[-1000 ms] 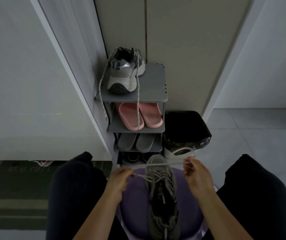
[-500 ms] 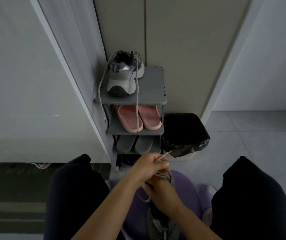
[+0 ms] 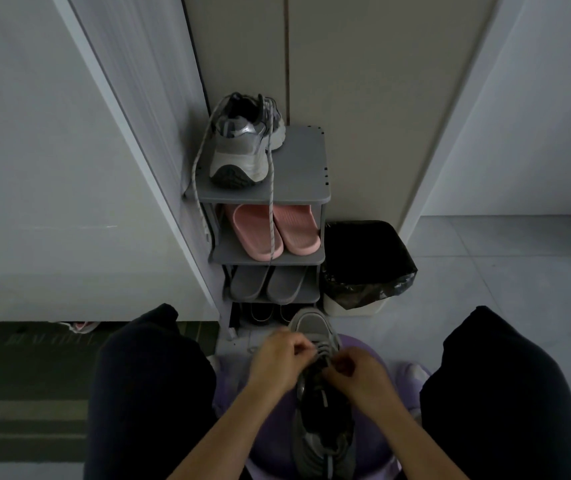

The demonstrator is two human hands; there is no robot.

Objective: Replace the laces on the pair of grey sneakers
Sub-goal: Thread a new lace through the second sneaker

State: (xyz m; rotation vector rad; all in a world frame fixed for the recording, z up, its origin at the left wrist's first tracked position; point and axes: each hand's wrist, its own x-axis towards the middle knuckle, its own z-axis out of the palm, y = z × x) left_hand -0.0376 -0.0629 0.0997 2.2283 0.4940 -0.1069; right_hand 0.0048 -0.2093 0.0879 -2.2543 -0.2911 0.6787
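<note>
Grey sneaker lies toe-away on the purple stool between the knees. Its mate sits on the top shelf of the shoe rack. Left hand and right hand meet over the eyelets, fingers curled and seemingly pinching the lace, which blur mostly hides. Pull both ends evenly, keep the lace flat, and steady the shoe before tightening.

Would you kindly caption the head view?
Left hand and right hand pinch the lace of a sneaker on a stool; its mate tops the rack.
</note>
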